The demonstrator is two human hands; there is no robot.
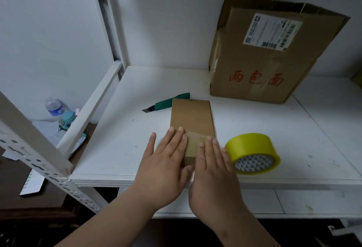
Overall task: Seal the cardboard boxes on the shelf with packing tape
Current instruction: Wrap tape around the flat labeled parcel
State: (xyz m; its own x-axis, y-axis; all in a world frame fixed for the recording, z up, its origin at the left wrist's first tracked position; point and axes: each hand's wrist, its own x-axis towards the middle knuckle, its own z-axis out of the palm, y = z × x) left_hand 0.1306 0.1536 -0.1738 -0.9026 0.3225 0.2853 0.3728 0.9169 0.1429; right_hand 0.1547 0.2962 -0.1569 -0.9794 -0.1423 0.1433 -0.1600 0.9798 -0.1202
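Hands — left hand (162,160) and right hand (213,166) — lying flat with fingers straight, gripping nothing, are smoothing the tape strip (195,143) on the small box (192,117), and would do best pressing outward toward 12 o'clock, the tape roll (252,148) sitting at 3 o'clock.

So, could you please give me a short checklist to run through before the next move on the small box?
1. Both hands flat on the small box: ok, left hand and right hand lie on its near end with straight fingers.
2. Tape strip laid over the near end: ok, it shows on top.
3. Strip pressed down on the front face: cannot tell, hands cover it.
4. Far end sealed: not ok, no tape visible there.
5. Yellow tape roll within reach: ok, just beside the right hand.
6. Utility knife blade: not ok, it is extended behind the box.
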